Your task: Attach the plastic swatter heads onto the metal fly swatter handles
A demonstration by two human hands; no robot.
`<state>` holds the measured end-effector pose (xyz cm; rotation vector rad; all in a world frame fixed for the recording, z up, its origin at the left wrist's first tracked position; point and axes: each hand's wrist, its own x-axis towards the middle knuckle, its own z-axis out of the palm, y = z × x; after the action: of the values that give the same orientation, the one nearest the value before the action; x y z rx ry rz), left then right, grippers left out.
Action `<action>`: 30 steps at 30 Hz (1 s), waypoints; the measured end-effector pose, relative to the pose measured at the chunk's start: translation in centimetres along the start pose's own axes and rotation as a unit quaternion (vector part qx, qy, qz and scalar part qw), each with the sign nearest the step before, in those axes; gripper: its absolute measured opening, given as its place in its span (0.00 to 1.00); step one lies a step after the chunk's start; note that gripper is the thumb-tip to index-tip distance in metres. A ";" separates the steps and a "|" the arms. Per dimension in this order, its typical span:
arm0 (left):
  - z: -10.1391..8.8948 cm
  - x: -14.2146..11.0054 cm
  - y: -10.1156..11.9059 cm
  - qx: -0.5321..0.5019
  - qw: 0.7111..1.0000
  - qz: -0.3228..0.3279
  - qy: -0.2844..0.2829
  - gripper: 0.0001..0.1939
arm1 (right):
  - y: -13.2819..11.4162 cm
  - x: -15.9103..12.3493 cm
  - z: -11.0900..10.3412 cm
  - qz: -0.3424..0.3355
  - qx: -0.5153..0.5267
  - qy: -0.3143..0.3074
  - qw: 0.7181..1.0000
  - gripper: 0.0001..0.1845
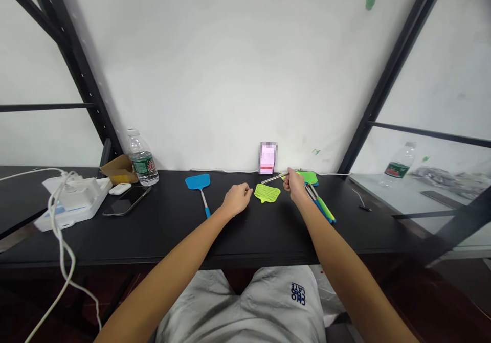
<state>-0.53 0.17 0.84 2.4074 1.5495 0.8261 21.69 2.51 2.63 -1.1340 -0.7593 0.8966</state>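
Observation:
My right hand [294, 184] is closed around a thin metal rod [275, 178], which slants above the table with one end pointing left. Just below that end lies a yellow-green fly swatter head [267, 193] with a short stub and no handle attached. To its left, my left hand [238, 199] is closed near the tabletop, fingers curled; whatever is in them, if anything, is hidden. A blue fly swatter [198, 182] with a metal shaft lies further left, its handle partly behind my left forearm. Behind and beside my right hand are several green and blue fly swatters [324, 205].
A phone [267, 158] leans upright against the wall. On the left of the black table [161, 241] are a water bottle [142, 159], a cardboard box [119, 169], a dark phone [127, 201] and a white power strip [80, 200] with cables. A short cable [362, 204] lies at right.

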 end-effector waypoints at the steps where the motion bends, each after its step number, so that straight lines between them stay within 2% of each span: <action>1: -0.1 0.0 -0.1 0.033 0.999 -0.017 0.003 0.15 | 0.1 0.0 -0.1 0.001 -0.005 -0.003 1.000 0.21; 4: -0.4 -0.1 -0.4 0.118 0.991 -0.056 -0.009 0.12 | 0.5 -0.1 0.1 -0.001 -0.018 -0.026 0.999 0.21; 8: -0.6 -0.2 -0.8 0.167 0.984 -0.061 -0.020 0.11 | 1.0 -0.7 0.4 0.002 -0.070 -0.091 0.993 0.21; 12: -0.9 -0.4 -0.4 0.167 0.984 -0.049 0.021 0.13 | 1.5 -1.6 0.9 -0.005 -0.145 -0.181 0.973 0.23; 16: -1.4 -0.6 0.6 0.077 0.994 0.006 0.073 0.18 | 1.8 -3.2 2.0 -0.016 -0.166 -0.241 0.956 0.27; 20: -1.2 -1.0 1.4 -0.102 0.990 0.098 0.009 0.20 | 2.3 -4.5 3.1 -0.031 -0.191 -0.283 0.939 0.29; 25: -0.2 -1.1 1.5 -0.199 0.976 0.073 -0.044 0.17 | 2.9 -4.5 3.2 -0.027 -0.178 -0.299 0.937 0.29; 30: -0.1 -0.7 1.4 -0.191 0.978 0.067 -0.039 0.18 | 2.6 -4.3 3.0 -0.023 -0.102 -0.298 0.949 0.27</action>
<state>0.27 -1.10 1.29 2.2451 1.0891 0.9428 16.58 0.41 0.68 -1.0193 -1.3935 1.1571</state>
